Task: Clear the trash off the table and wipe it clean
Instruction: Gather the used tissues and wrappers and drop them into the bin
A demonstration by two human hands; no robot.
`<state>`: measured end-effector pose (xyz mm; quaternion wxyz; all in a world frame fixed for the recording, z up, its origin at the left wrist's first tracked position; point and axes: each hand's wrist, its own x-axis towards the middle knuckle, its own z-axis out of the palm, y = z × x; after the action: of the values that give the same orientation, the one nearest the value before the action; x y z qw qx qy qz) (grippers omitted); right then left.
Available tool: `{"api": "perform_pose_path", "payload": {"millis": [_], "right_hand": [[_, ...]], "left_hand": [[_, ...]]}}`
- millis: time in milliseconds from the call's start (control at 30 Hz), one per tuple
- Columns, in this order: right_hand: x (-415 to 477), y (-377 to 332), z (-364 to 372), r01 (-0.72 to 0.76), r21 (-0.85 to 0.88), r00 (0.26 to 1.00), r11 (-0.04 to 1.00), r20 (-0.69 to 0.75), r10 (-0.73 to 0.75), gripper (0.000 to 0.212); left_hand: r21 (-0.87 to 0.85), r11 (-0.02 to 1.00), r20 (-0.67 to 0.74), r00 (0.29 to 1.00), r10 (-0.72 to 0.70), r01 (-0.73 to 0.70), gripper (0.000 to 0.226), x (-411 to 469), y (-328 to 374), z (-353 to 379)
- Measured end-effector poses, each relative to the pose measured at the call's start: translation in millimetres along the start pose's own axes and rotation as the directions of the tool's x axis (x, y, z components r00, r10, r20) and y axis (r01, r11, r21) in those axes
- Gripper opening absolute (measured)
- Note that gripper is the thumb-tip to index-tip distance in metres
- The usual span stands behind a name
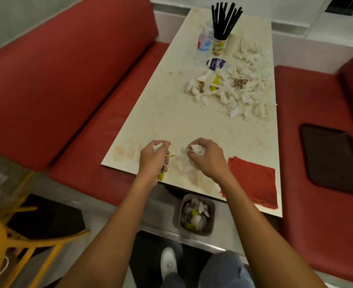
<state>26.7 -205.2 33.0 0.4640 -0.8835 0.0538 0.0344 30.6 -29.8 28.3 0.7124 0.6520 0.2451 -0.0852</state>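
You are clearing a stained table point(171, 117), its tissue heap point(244, 96) lying at one o'clock, red cloth point(254, 179) at four, bin point(212, 206) at six. Your left hand point(153, 160) and right hand point(206, 159) are each gripping crumpled tissue point(198, 149); be bunching it tight before swinging over the bin.

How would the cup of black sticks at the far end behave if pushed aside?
The patterned cup looks narrow and the black sticks rise far above its rim, so it is probably top-heavy and apt to tip. It looks like paper, so likely light.
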Motion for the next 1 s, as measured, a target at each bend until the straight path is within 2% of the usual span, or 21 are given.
{"api": "perform_pose_path", "payload": {"millis": [167, 400, 567, 700, 833, 1000], "right_hand": [[-41.8, 10.0, 11.1, 0.039, -0.009, 0.999, 0.999, -0.005, -0.039, 0.013], [-100.2, 41.8, 24.9, 0.074, 0.027, 0.997, 0.997, 0.018, -0.074, 0.013], [-158.8, 85.1, 31.7, 0.104, 0.031, 0.992, 0.994, 0.068, -0.106, 0.018], [-182.5, 141.1, 42.0, 0.059, 0.034, 0.994, 0.998, 0.089, -0.062, 0.018], [-183.1, 195.2, 49.3, -0.070, -0.011, 0.990, 0.997, 0.119, 0.071, 0.021], [-150.7, 260.5, 63.3, -0.199, -0.087, 0.976, 0.976, 0.068, 0.205, 0.028]], "left_hand": [[0.078, 0.995, -0.058, 0.996, 0.073, -0.069, 0.007, -30.2, -25.8, -12.0], [0.245, 0.960, -0.064, 0.986, 0.157, -0.137, 0.013, -80.6, -78.8, -20.4], [0.234, 0.971, -0.075, 0.995, 0.066, -0.046, 0.018, -119.9, -144.0, -16.0], [0.192, 0.977, -0.104, 0.992, -0.073, 0.092, 0.019, -129.6, -200.4, -6.0], [0.228, 0.951, -0.134, 0.975, -0.180, 0.207, 0.015, -111.4, -244.0, 11.0], [0.267, 0.924, -0.107, 0.961, -0.255, 0.275, 0.010, -56.1, -290.4, 37.0]]}}
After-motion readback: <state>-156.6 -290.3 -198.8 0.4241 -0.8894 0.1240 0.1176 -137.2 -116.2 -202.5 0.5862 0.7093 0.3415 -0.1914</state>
